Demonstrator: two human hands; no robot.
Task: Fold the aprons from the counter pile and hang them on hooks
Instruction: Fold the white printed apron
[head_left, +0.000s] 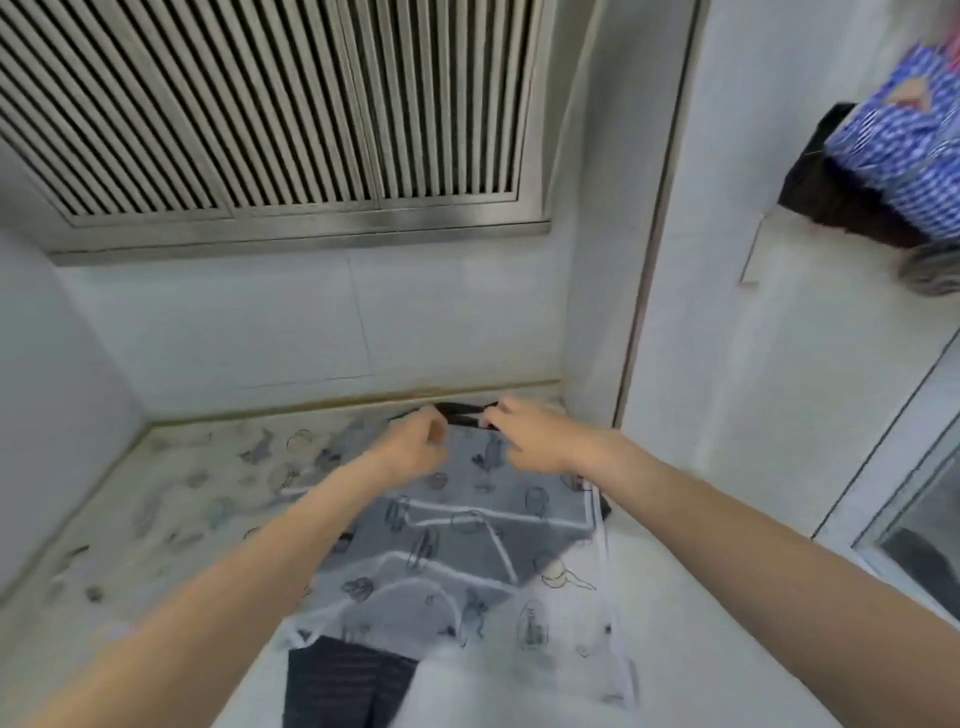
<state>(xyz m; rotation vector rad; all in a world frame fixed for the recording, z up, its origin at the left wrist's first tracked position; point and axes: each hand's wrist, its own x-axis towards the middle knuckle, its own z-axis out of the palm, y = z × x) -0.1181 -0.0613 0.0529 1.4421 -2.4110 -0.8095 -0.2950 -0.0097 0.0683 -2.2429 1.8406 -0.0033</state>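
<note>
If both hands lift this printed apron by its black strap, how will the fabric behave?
The printed apron already lies creased and overlapped, so it would probably hang floppy. It looks thin, likely light. The black strap may slide through pinching fingers.

My whole feed is smeared by motion, so the printed figures on the apron read only as vague outlines, and I can't tell how many layers of cloth lie in it. The dark strap is partly hidden behind my left hand and right hand, whose fingertips are too blurred to show exactly how they hold it. The dark striped cloth runs off the bottom edge, and the blue patterned bundle is cut by the right edge.
</note>
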